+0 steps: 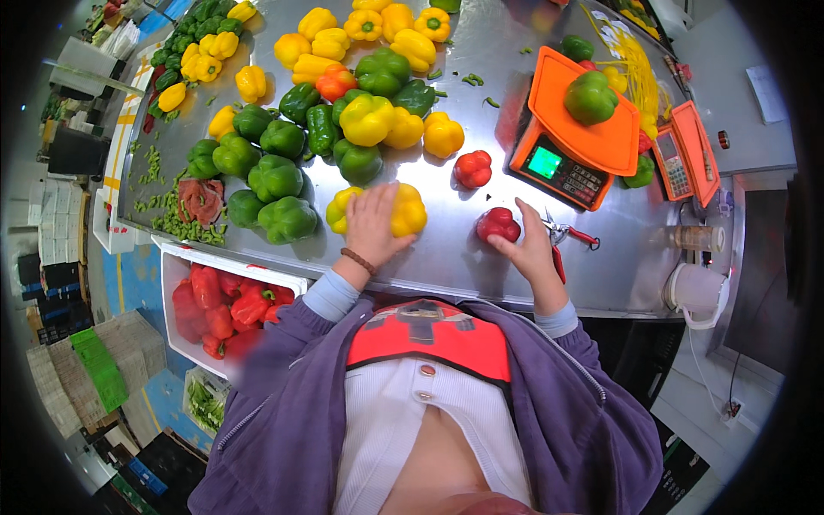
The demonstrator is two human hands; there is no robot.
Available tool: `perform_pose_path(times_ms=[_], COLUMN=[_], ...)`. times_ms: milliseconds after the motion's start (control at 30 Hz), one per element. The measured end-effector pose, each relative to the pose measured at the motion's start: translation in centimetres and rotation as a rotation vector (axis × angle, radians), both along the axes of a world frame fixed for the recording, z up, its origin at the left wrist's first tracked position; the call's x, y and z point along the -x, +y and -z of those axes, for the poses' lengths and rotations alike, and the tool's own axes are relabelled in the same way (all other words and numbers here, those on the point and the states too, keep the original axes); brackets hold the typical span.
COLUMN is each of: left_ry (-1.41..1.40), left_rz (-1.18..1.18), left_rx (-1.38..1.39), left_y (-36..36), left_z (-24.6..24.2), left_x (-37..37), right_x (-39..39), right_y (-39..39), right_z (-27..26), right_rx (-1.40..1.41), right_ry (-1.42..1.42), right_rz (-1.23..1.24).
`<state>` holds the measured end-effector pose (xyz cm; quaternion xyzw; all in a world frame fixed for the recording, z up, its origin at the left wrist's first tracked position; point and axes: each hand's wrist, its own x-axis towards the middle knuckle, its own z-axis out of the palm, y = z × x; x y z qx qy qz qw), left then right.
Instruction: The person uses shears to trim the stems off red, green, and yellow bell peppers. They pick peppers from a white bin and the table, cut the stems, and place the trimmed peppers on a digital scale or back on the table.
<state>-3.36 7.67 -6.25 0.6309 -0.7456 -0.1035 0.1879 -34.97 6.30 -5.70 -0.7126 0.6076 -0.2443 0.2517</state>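
Observation:
My left hand [374,225] lies over yellow bell peppers [409,210] near the table's front edge; how firmly it grips them cannot be told. My right hand [529,248] has its thumb against a dark red bell pepper [499,224], with the fingers spread at its right side. Just right of that hand lie red-handled pruning snips [566,235]. Another red pepper [473,169] sits farther back. Green bell peppers [287,220] are grouped left of my left hand, with more yellow ones [367,120] behind. On the orange scale [582,119] rests a green pepper [590,98].
A white foam box [234,255] of red peppers stands below the table's front left edge. Cut green stems [187,230] and a crumpled reddish cloth [201,201] lie at left. An orange calculator [673,161], a jar [698,238] and a white pitcher [697,288] are at right.

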Motion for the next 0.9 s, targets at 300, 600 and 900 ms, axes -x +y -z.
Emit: perform_pose_path(times_ms=[300,600,900], left_ry=[-0.008,0.050,0.104], left_rz=[-0.015,-0.036,-0.030], left_rx=[-0.010,0.152,0.180], left_y=[-2.1,-1.6,-0.3], left_z=[-0.2,-2.9,-2.3], left_x=[-0.9,-0.6,-2.2], right_x=[-1.1,1.9,6.5], right_y=[-0.1,-6.4,-17.8], right_z=[0.9,-3.1,-3.5], right_rx=[-0.116,0.262,0.374], right_ry=[-0.300,-0.377,0.162], right_rz=[0.161,0.303,0.438])
